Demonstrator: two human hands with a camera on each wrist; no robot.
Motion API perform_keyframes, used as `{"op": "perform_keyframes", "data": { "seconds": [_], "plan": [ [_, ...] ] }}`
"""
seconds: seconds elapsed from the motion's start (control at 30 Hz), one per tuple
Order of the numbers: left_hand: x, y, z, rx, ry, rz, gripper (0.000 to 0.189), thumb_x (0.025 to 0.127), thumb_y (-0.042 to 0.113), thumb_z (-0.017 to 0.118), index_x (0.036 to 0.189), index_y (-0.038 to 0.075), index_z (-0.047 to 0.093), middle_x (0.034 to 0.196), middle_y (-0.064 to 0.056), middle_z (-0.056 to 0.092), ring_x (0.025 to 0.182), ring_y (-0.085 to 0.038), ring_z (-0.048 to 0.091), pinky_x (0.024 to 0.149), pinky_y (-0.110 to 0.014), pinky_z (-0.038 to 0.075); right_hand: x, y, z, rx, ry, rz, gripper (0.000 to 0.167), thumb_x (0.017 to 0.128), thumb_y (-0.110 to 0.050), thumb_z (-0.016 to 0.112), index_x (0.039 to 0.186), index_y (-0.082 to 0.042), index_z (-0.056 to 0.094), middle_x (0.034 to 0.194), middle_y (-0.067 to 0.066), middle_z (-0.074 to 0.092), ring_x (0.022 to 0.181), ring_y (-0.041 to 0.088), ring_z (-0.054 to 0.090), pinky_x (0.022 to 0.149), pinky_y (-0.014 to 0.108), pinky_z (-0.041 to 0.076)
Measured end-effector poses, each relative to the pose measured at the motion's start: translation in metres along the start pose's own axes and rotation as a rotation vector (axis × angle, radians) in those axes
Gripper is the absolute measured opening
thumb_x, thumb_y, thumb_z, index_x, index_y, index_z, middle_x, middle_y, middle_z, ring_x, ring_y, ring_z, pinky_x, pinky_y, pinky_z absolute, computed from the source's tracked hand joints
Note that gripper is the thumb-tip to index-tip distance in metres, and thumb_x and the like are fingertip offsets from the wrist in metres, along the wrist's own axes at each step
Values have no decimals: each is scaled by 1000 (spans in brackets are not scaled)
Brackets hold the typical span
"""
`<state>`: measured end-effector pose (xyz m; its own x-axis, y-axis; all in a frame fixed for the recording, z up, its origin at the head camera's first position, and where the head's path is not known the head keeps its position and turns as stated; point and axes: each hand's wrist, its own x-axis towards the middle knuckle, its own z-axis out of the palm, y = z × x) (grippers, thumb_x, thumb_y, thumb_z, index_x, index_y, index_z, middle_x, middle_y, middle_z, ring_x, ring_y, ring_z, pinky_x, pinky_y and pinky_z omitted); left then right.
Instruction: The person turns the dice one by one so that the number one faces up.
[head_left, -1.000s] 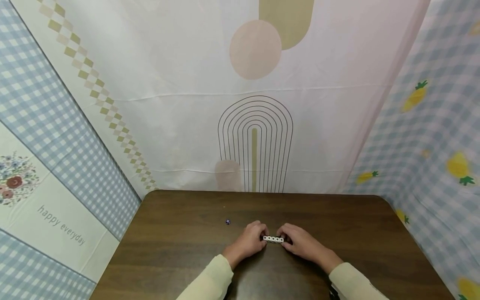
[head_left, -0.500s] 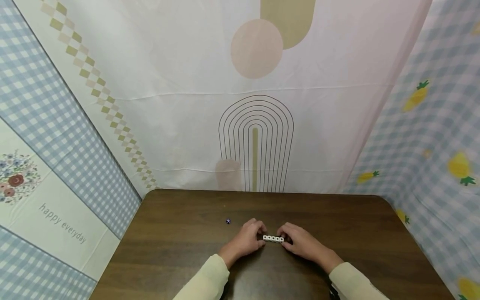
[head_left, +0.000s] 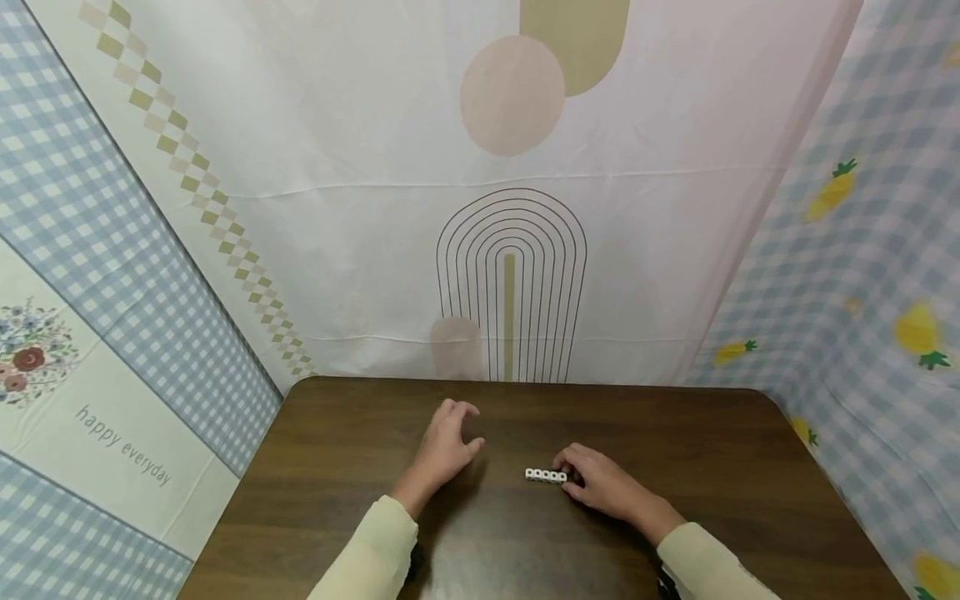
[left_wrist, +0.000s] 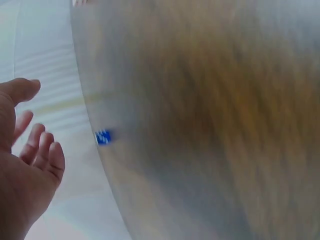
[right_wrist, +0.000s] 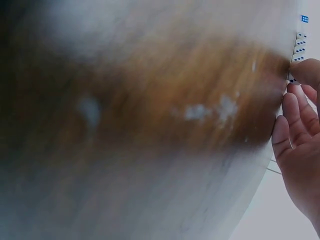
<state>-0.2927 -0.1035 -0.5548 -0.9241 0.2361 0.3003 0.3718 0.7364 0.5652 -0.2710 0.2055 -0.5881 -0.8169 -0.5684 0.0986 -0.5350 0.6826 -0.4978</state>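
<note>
A short row of white dice (head_left: 546,476) lies on the table, their blue dots visible in the right wrist view. My right hand (head_left: 598,481) has its thumb and fingers around the right end of this row; in the right wrist view the thumb (right_wrist: 306,71) lies on the end die. Apart from the row, my left hand (head_left: 442,446) is further left and back, fingers spread and holding nothing. A blue die (left_wrist: 103,137) sits on the table in the left wrist view, close to the left hand. The head view has it hidden by that hand.
The brown wooden table (head_left: 337,483) has rounded far corners. A pale printed cloth (head_left: 375,250) hangs behind it, with checked cloths (head_left: 862,275) along the sides.
My left hand let go of the left end of the row and moved left and back, its fingers opening over the blue die's place. The right hand and white dice stayed put.
</note>
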Motion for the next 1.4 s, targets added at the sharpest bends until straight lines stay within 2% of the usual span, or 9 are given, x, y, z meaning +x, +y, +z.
{"op": "perform_keyframes", "data": {
  "seconds": [0.17,0.3,0.43,0.6,0.73,0.93,1.17,1.4],
  "plan": [
    [5,-22,-9,30,2,-82,46,82,12,86,122,5,64,116,-12,59,111,-31,56,93,-49,51,0,0,-1,-6,-2,5,24,90,-12,78,109,-20,66,99,-12,58,87,1,55,75,24,51],
    [7,-36,-12,35,-45,-142,49,82,12,86,125,4,63,121,-14,59,116,-35,56,97,-51,50,0,-1,-1,-2,-12,15,24,91,-13,78,109,-20,66,99,-12,58,88,1,55,75,24,51],
    [8,-43,-13,28,-109,-168,47,82,14,86,123,5,64,119,-13,60,115,-35,58,97,-51,50,1,-1,-1,1,-12,13,24,91,-13,78,109,-20,66,99,-12,58,87,1,55,75,24,51],
    [7,-45,-14,-6,-180,-164,39,84,13,85,117,6,66,107,-8,62,103,-27,61,92,-47,52,2,-2,-1,-2,-13,15,24,91,-13,78,110,-20,66,99,-12,58,87,0,54,75,24,51],
    [5,-44,-11,-13,-202,-150,32,84,11,84,112,7,67,102,-6,62,97,-23,61,88,-44,53,2,-2,-1,9,-28,23,24,92,-12,77,110,-21,66,99,-12,58,87,1,54,74,25,51],
    [3,-41,-5,-22,-202,-150,23,87,11,81,105,9,68,99,-6,61,92,-19,59,83,-41,53,2,-2,-1,8,-34,33,24,92,-11,76,110,-21,65,100,-13,57,87,1,54,74,25,50],
    [3,-40,0,18,-207,-140,12,90,4,75,95,11,67,92,-3,59,84,-16,56,77,-37,52,2,-2,0,7,-29,29,23,92,-11,77,110,-20,65,99,-13,57,87,1,54,74,25,50],
    [2,-39,-2,-13,-206,-131,11,91,2,74,95,10,68,93,-4,60,84,-16,56,77,-37,52,2,-2,-1,8,-29,35,23,92,-11,76,110,-20,65,99,-12,57,87,1,54,74,25,51]
  ]
}}
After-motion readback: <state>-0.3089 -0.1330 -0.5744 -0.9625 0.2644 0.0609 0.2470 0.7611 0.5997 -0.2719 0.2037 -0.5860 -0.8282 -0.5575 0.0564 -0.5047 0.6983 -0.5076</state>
